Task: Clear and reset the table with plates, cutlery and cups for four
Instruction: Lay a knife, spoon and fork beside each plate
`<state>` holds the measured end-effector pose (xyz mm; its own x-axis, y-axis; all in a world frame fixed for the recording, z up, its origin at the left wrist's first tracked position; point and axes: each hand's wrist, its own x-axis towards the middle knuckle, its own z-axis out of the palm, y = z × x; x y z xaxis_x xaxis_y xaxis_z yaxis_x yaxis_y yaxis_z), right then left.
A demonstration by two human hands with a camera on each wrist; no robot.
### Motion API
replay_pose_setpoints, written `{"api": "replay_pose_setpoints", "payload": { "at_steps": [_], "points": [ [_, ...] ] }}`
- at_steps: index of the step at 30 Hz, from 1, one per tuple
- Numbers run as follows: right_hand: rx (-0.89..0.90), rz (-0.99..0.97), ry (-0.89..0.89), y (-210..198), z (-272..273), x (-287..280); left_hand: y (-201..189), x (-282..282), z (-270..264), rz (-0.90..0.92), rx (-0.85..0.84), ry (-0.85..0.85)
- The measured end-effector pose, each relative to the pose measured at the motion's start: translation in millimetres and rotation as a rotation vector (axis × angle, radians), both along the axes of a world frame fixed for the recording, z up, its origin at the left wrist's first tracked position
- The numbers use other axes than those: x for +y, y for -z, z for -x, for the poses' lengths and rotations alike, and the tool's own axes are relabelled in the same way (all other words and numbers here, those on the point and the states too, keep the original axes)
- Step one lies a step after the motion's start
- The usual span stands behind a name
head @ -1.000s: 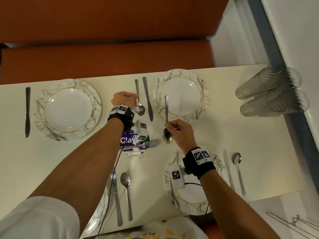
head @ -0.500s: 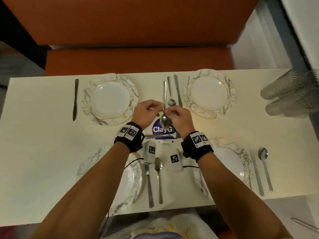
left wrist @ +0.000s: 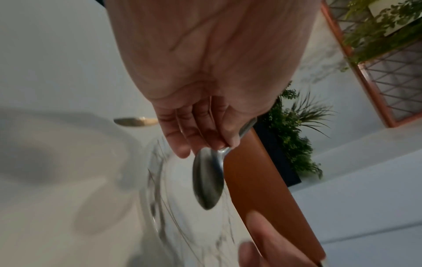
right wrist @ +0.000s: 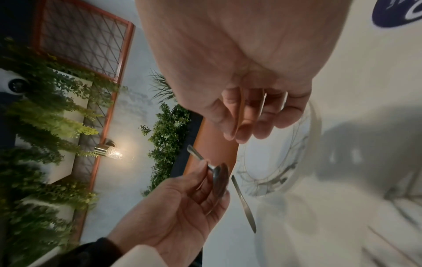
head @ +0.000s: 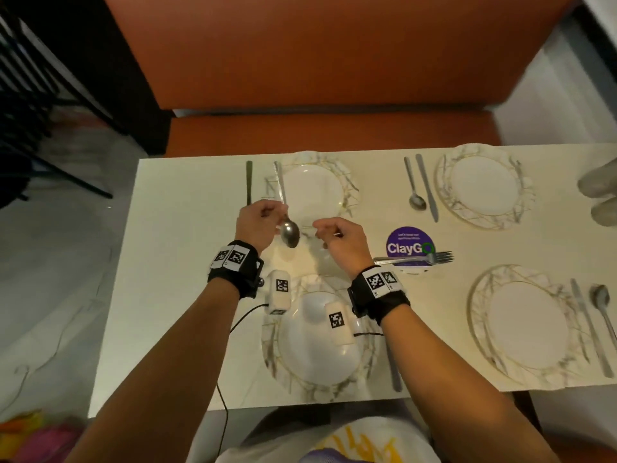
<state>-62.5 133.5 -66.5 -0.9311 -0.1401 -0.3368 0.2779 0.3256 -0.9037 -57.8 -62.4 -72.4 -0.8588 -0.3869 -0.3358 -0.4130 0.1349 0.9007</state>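
Note:
My left hand (head: 267,222) pinches a steel spoon (head: 289,232) by the neck, bowl toward me and handle pointing away, above the table (head: 187,262) beside the far left plate (head: 314,192). The left wrist view shows the fingertips (left wrist: 219,142) on the spoon (left wrist: 207,180). My right hand (head: 325,233) hovers just right of it, fingers loosely curled and holding nothing; the right wrist view shows that hand (right wrist: 248,124) empty. A dark knife (head: 249,182) lies left of that plate. Three more plates are set: far right (head: 484,188), near left (head: 320,355), near right (head: 527,329).
A spoon (head: 414,192) and knife (head: 427,192) lie left of the far right plate. A fork (head: 417,259) rests across a purple sticker (head: 409,242). Knife (head: 587,325) and spoon (head: 601,305) flank the near right plate. Stacked clear cups (head: 599,192) lie at the right edge. An orange bench (head: 334,135) runs behind.
The spoon has passed from my right hand into my left. Both hands have shifted left to the far left plate, and my right hand has let go.

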Motion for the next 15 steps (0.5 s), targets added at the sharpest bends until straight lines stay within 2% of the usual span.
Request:
{"api": "replay_pose_setpoints", "payload": {
  "at_steps": [7,15],
  "points": [
    [-0.041,-0.067,-0.064,10,-2,-27,21,-88,12,0.185,-0.16,-0.111],
    [-0.113,-0.119,-0.039,29,0,-20,41,-118,42,0.308,-0.326,-0.069]
  ]
}}
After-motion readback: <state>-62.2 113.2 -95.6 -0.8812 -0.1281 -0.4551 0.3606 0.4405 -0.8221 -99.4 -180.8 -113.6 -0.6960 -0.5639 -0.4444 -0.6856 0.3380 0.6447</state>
